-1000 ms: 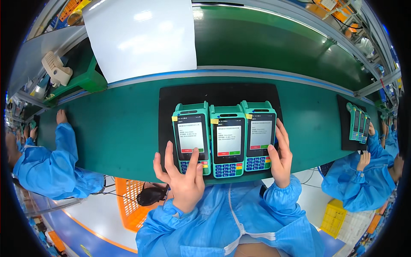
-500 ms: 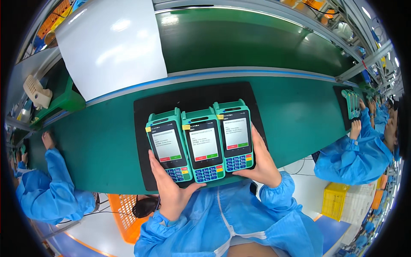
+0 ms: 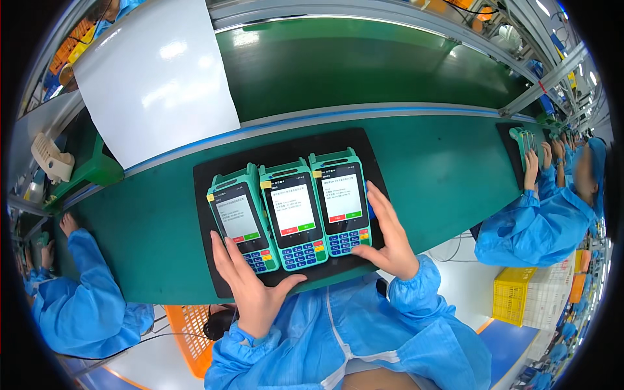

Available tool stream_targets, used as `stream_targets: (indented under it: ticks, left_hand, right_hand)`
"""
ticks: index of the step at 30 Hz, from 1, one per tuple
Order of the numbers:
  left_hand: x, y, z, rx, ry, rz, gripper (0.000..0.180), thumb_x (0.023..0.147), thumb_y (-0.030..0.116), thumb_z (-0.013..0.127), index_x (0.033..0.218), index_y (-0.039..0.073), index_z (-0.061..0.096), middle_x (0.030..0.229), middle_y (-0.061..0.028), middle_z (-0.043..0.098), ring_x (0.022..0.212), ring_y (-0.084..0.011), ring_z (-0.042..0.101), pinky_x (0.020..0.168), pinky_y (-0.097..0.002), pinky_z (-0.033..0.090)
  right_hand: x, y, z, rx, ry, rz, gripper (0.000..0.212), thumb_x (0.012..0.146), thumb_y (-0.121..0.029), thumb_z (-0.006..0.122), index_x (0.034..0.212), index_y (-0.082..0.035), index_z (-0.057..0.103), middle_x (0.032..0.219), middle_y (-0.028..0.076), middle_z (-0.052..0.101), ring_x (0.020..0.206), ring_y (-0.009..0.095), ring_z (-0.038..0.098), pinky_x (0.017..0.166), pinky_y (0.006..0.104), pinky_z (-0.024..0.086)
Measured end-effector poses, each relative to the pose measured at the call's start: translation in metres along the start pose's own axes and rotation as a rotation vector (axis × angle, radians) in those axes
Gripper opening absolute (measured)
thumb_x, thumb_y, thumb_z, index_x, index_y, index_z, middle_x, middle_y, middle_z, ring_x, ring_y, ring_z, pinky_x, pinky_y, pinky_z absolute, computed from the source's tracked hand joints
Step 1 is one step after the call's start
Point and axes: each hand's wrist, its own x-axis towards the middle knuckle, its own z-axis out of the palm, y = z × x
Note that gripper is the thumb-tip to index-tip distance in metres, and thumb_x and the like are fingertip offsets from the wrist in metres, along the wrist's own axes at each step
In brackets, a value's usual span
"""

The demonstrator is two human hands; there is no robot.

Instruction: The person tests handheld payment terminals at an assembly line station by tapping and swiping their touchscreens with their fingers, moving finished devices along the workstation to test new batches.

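Three green payment terminals lie side by side on a black mat, their lit screens facing up and blue number keys at the near end. The left terminal is slightly turned and its screen looks greyer than those of the middle terminal and the right terminal. My left hand is open, its fingers stretched along the left terminal's lower left edge, thumb spread below the keypads. My right hand is open too, fingers beside the right terminal's right edge and thumb at its lower right keys.
A green bench top runs left and right. A white sheet hangs at the back left, near a green bin. Co-workers in blue sit on both sides, with similar terminals at the right. An orange crate and a yellow crate stand below.
Both hands have loosened from the terminals' sides; my left thumb has come away from the middle one. The view has shifted slightly. The left terminal's screen has dimmed.
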Motion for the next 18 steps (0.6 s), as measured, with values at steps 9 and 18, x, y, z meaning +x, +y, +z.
stream_targets:
  ticks: [9, 18]
  left_hand:
    - [0.003, 0.032, 0.008, 0.158, 0.125, 0.161, 0.026, 0.079, 0.008, 0.069, 0.104, 0.013, 0.072, 0.144, -0.0257, 0.031, 0.132, -0.0467, 0.021, 0.106, -0.0505, 0.024]
    - [0.008, 0.04, 0.011, 0.148, 0.124, 0.172, 0.023, 0.08, 0.007, 0.068, 0.101, 0.013, 0.073, 0.144, -0.0229, 0.034, 0.132, -0.0455, 0.02, 0.106, -0.048, 0.024]
  right_hand:
    - [-0.003, -0.013, -0.001, -0.23, 0.205, -0.082, 0.029, 0.082, -0.005, 0.062, 0.109, -0.012, 0.07, 0.146, 0.021, 0.034, 0.132, 0.042, 0.035, 0.106, 0.0454, 0.032]
    - [-0.003, -0.011, 0.0, -0.29, 0.229, -0.042, 0.027, 0.082, -0.006, 0.063, 0.106, -0.012, 0.071, 0.146, 0.02, 0.033, 0.133, 0.042, 0.032, 0.107, 0.0467, 0.03]
